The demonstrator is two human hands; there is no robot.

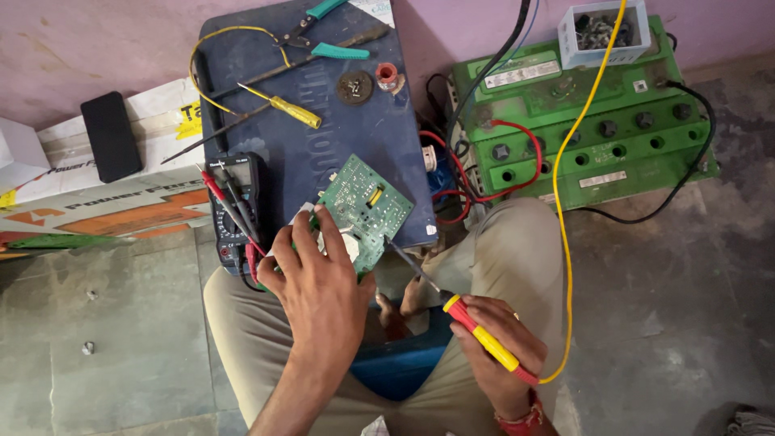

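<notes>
We are looking straight down, and our left hand (319, 278) is pressing on the green circuit board (363, 206), fingers spread and curled over its near edge, so that grip is closing on the board and pinning it. The board is lying tilted on the near right part of the dark blue case (323, 121) that is serving us as a bench, at about twelve o'clock from the left hand.

Our right hand (500, 347), down at four o'clock from the board, is wrapping its grip tight around the red and yellow handle of a screwdriver (452, 307). Its shaft is pointing up toward ten o'clock, with the tip sitting just beside the board's near right corner; we cannot tell whether it is touching.

At nine o'clock from the board a black meter (238, 210) is lying with red and black probes across it. Further up the case, toward eleven o'clock, a yellow-handled screwdriver (282, 105) and teal-handled pliers (319, 28) are resting. Off at two o'clock a green battery (573, 121) is sitting on the floor, and a yellow wire (565, 202) is trailing across it down toward our right hand.
</notes>
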